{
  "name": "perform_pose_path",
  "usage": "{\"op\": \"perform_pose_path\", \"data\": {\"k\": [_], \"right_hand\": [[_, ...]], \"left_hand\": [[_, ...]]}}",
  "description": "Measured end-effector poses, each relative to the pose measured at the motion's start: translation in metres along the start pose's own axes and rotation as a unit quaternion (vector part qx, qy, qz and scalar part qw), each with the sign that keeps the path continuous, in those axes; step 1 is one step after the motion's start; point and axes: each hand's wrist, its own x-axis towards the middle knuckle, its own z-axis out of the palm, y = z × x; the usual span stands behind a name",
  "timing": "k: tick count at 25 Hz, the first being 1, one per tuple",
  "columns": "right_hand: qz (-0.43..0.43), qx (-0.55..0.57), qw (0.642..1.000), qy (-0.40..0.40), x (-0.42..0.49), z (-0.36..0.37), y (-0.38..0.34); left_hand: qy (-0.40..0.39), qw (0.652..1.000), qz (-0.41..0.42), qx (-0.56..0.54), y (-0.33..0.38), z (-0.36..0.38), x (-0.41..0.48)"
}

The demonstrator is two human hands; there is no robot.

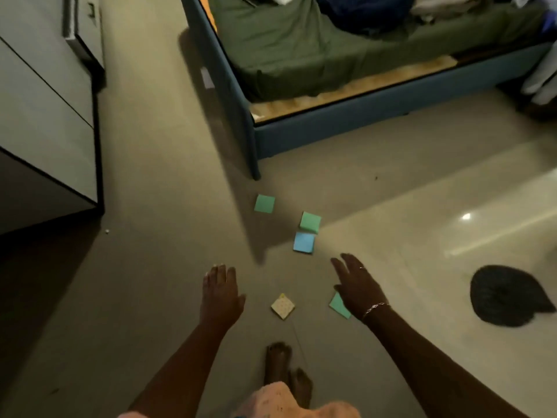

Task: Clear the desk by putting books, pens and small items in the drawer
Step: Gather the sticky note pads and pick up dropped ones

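Note:
Several sticky-note pads lie scattered on the beige tiled floor. A green pad (264,203) lies nearest the bed corner, with another green pad (310,222) and a blue pad (304,242) side by side to its right. A pale yellow pad (282,306) rests between my hands. A third green pad (339,306) is partly hidden under my right wrist. My left hand (221,294) hovers open, palm down, left of the yellow pad. My right hand (357,285) is spread open below the blue pad. Both hands hold nothing.
A bed (331,128) with a blue frame and green sheet fills the upper right; its corner leg stands just above the pads. Grey drawer fronts of a cabinet (45,122) line the left. A dark round object (506,297) lies on the floor at right. My bare feet (284,369) stand below.

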Motion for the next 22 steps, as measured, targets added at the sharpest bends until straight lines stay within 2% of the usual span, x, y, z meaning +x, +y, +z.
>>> {"op": "perform_pose_path", "data": {"k": [3,6,10,14,17,22], "right_hand": [[0.083,0.036,0.996,-0.017,0.001,0.051,0.047],[0.125,0.038,0.988,-0.085,0.014,0.121,0.091],[0.154,0.019,0.974,-0.166,0.041,0.222,0.143],[0.166,-0.021,0.964,-0.207,0.081,0.327,0.192],[0.179,-0.031,0.96,-0.213,0.106,0.394,0.221],[0.19,-0.028,0.967,-0.165,0.145,0.46,0.247]], "left_hand": [[-0.045,0.999,0.015,-0.024,0.01,0.049,0.036],[-0.089,0.995,0.033,-0.032,0.021,0.111,0.075],[-0.118,0.991,0.057,-0.032,0.039,0.209,0.127],[-0.153,0.986,0.069,-0.009,0.043,0.323,0.185],[-0.192,0.977,0.083,0.033,0.045,0.392,0.217],[-0.152,0.987,0.021,0.054,0.054,0.462,0.248]]}}
